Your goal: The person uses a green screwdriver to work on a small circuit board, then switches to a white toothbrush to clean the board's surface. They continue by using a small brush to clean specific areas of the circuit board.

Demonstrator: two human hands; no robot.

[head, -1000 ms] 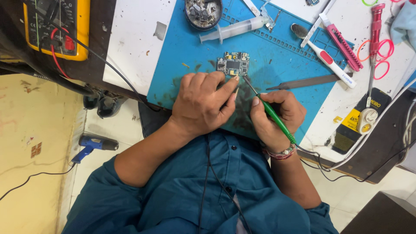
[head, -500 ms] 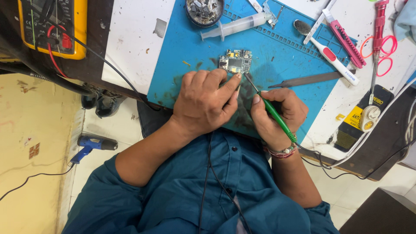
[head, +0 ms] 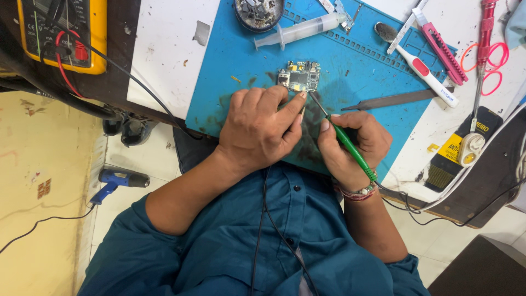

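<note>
so the board (head: 299, 77) sits on the blue mat (head: 230, 71), about mid-mat and a bit toward its far edge, flat, components up. left hand (head: 257, 129) is curled with the fingertips pressed at the board's near edge, pinning it to the mat, so that grip is closed down against the board rather than wrapped round it. right hand (head: 350, 145) has a pen-style grip closed on the green tool (head: 346, 143), thin metal tip angled up-left and landing right at the board's near right corner. can't tell if it's an iron or a probe, the tip is too small to read.

looks to me like the step in hand is working one spot on that corner, fine point work, with the other hand just acting as a clamp. next move probably calls for a really steady tip and no sliding of the board, since the parts there are tiny and packed close.

other stuff: syringe (head: 301, 30) and a round tin of bits (head: 258, 11) at the mat's far edge, a flat file (head: 394, 100) near the mat's right edge, yellow meter (head: 63, 33) at the counter's far left corner, pink cutter (head: 441, 39) and scissors (head: 485, 52) off to the right.
</note>
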